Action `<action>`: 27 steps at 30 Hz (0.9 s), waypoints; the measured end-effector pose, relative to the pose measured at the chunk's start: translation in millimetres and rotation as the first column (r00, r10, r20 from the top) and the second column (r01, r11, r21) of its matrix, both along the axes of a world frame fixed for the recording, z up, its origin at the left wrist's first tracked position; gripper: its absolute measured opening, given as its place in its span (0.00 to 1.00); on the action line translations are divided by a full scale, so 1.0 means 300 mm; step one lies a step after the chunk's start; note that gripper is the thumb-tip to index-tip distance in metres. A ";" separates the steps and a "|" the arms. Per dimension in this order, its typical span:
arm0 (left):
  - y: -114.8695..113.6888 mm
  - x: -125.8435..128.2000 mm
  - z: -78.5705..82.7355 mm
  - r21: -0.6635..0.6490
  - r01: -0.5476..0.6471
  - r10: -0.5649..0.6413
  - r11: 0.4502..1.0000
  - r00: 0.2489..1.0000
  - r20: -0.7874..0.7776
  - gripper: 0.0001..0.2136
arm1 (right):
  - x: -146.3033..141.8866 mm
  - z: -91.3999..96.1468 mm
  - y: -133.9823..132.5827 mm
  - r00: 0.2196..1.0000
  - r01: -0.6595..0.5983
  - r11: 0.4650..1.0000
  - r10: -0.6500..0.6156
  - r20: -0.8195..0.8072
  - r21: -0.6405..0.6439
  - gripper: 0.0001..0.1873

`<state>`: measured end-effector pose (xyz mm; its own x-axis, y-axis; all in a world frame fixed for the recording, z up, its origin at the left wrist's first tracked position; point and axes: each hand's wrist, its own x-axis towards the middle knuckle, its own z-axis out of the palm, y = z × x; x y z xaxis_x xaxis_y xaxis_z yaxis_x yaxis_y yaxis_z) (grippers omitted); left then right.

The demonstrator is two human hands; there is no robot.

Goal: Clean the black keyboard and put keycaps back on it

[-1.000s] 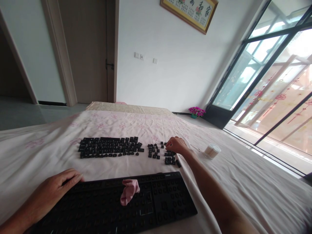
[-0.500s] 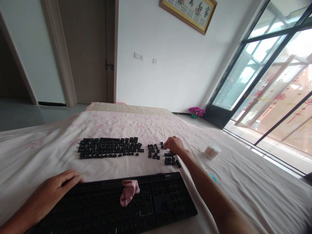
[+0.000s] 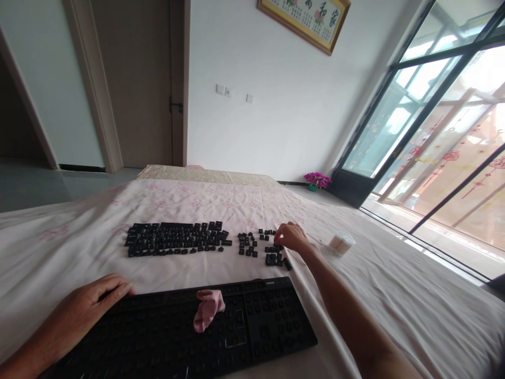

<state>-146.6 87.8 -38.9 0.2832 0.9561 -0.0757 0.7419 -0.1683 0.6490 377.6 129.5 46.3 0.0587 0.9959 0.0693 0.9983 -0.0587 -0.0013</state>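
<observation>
A black keyboard (image 3: 158, 329) with its keycaps off lies at the front, a crumpled pink cloth (image 3: 208, 310) on top of it. My left hand (image 3: 100, 295) is closed over the keyboard's far left edge. Beyond the board, my right hand (image 3: 292, 236) reaches among small black keycaps (image 3: 273, 259) on the right, its fingers bent down and pinched at one of them; the fingertips are partly hidden. Left of this hand sits a small group of loose keycaps (image 3: 247, 243). A larger block of keycaps (image 3: 173, 239) lies in rows farther left.
A clear round tub of cotton swabs (image 3: 342, 243) stands right of my right forearm, with a thin stick-like tool (image 3: 314, 239) beside it. Everything rests on a wrinkled pale floral sheet (image 3: 189, 202). Potted magenta flowers (image 3: 316, 180) stand on the floor by the glass door.
My right hand has shifted slightly right and nearer, uncovering several small keycaps at the back of the right group. My left hand, the keyboard and the cloth stay in place.
</observation>
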 end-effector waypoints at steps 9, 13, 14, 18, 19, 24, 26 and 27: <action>0.009 -0.009 -0.014 -0.004 0.000 0.000 1.000 1.000 0.014 0.19 | -0.022 -0.026 0.039 0.999 0.038 0.998 -0.037 -0.013 0.048 0.07; 0.005 -0.006 -0.014 0.003 0.003 -0.003 1.000 1.000 0.014 0.19 | -0.023 -0.027 0.038 0.995 0.096 0.994 -0.095 -0.020 0.045 0.09; 0.005 -0.007 -0.014 0.005 0.004 -0.004 1.000 1.000 0.018 0.19 | -0.018 -0.026 0.034 0.992 0.126 0.991 -0.125 -0.021 0.043 0.11; 0.009 -0.011 -0.020 0.006 0.002 -0.002 1.000 1.000 0.018 0.20 | 0.010 -0.021 0.018 0.964 0.266 0.964 -0.266 -0.004 0.015 0.16; 0.010 -0.012 -0.022 0.006 0.000 0.000 1.000 1.000 0.013 0.20 | 0.017 -0.021 0.014 0.957 0.290 0.957 -0.290 0.004 0.006 0.16; 0.014 -0.012 -0.022 -0.008 0.001 -0.001 1.000 1.000 0.018 0.20 | 0.028 -0.032 0.009 0.939 0.343 0.939 -0.342 0.029 -0.038 0.13; 0.013 -0.009 -0.018 -0.006 -0.002 0.002 1.000 1.000 0.022 0.21 | 0.028 -0.036 0.011 0.937 0.351 0.935 -0.350 0.026 -0.046 0.12; 0.012 -0.008 -0.016 -0.003 -0.006 0.006 1.000 1.000 0.022 0.21 | 0.028 -0.036 0.014 0.935 0.355 0.934 -0.354 0.024 -0.046 0.12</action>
<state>-148.9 91.3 -43.7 0.2787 0.9576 -0.0726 0.7286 -0.1616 0.6657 386.1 133.5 35.4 0.4077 0.9128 0.0248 0.9125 -0.4083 0.0253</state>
